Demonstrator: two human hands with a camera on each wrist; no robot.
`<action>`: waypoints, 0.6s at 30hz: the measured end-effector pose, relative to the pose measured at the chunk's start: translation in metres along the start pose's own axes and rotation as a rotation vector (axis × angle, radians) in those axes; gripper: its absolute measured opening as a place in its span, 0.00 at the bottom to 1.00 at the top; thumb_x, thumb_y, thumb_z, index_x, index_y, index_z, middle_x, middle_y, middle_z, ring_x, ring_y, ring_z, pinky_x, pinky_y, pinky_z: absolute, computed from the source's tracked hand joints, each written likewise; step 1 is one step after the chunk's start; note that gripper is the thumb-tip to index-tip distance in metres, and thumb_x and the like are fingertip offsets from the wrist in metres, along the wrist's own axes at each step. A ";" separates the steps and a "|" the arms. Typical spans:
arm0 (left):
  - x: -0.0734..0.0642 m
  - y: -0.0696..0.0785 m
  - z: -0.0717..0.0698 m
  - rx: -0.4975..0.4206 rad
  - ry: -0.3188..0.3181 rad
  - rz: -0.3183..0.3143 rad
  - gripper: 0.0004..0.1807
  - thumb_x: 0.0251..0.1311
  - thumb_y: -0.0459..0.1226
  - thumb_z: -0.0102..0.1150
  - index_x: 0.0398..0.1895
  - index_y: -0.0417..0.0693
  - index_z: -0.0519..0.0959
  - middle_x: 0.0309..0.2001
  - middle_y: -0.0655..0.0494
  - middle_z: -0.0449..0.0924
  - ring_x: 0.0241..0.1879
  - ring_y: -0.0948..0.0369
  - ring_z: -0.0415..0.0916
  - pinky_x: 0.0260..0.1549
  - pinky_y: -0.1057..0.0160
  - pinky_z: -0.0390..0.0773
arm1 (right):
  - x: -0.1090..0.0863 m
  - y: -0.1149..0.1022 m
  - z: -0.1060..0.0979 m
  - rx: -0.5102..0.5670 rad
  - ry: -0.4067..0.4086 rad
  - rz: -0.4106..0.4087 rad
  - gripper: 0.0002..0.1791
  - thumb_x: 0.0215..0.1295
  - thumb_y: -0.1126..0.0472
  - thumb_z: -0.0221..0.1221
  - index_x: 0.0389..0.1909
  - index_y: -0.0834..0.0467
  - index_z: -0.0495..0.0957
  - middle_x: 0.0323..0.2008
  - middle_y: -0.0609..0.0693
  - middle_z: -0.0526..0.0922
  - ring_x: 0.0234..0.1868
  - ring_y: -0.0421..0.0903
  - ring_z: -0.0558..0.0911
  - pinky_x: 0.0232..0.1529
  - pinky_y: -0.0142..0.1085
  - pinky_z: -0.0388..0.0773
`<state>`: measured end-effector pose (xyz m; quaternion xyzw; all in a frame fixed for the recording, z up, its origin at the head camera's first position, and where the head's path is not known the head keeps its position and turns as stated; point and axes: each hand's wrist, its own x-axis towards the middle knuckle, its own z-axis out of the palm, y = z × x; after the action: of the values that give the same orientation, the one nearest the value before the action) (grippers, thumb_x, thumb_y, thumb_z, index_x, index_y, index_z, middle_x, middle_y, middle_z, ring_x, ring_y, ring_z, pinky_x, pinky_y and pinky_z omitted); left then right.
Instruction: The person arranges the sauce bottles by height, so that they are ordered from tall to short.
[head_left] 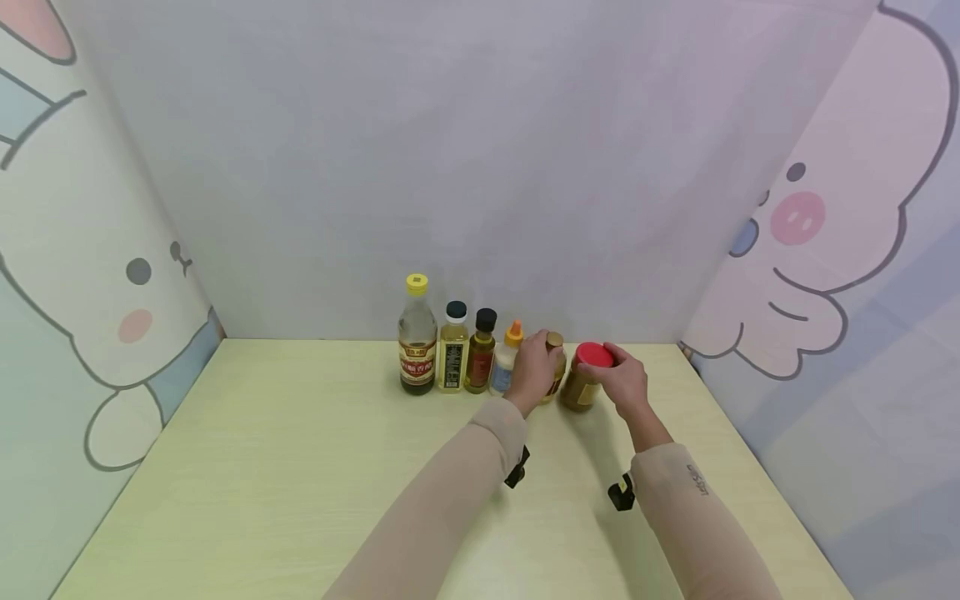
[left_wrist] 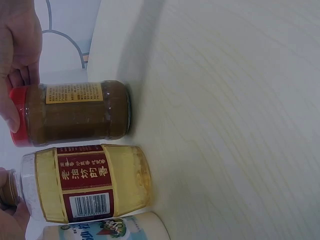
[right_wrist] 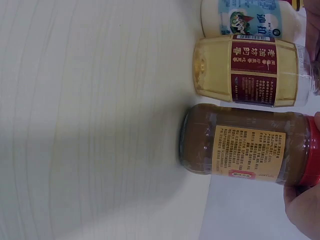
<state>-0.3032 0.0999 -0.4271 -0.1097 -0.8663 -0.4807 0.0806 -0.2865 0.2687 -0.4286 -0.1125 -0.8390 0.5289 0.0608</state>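
Observation:
My left hand [head_left: 533,367] pinches the gold cap of an oil bottle [left_wrist: 85,184] with a dark red label. Close beside it on the right, my right hand [head_left: 627,382] grips the red lid of a brown-filled glass jar [right_wrist: 240,145], which has a yellow label. In the head view the jar looks slightly tilted; whether its base touches the table cannot be told. To the left of the oil bottle is a salad dressing bottle [head_left: 503,364] with an orange nozzle cap, partly hidden by my left hand.
Further left in the same row stand a dark-capped bottle [head_left: 480,354], a pale oil bottle [head_left: 453,350] with a black label and a tall yellow-capped bottle [head_left: 417,346]. Behind the pale wooden table [head_left: 300,467] hangs a light curtain [head_left: 390,167], with cartoon-printed cloth at both sides.

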 end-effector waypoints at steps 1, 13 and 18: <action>0.000 0.000 0.001 0.002 -0.001 0.000 0.18 0.70 0.39 0.55 0.58 0.39 0.75 0.50 0.48 0.79 0.49 0.57 0.77 0.46 0.63 0.78 | 0.000 0.001 0.000 -0.002 0.001 0.000 0.44 0.58 0.59 0.70 0.72 0.63 0.60 0.68 0.63 0.65 0.65 0.59 0.67 0.62 0.47 0.67; -0.003 0.003 -0.001 0.015 0.004 -0.006 0.17 0.69 0.38 0.56 0.57 0.39 0.75 0.50 0.47 0.79 0.49 0.56 0.77 0.47 0.62 0.78 | 0.001 -0.001 0.002 -0.046 -0.035 -0.021 0.44 0.59 0.59 0.69 0.72 0.64 0.59 0.67 0.65 0.64 0.65 0.60 0.66 0.62 0.49 0.66; -0.003 0.000 -0.004 0.006 0.011 -0.016 0.16 0.69 0.38 0.56 0.56 0.39 0.76 0.49 0.48 0.80 0.48 0.56 0.78 0.46 0.63 0.78 | 0.001 -0.004 0.006 -0.066 -0.081 -0.031 0.44 0.60 0.59 0.68 0.73 0.66 0.56 0.67 0.67 0.63 0.65 0.62 0.65 0.63 0.50 0.66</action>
<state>-0.3004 0.0962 -0.4264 -0.0996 -0.8682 -0.4791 0.0818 -0.2890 0.2623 -0.4276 -0.0801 -0.8594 0.5040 0.0311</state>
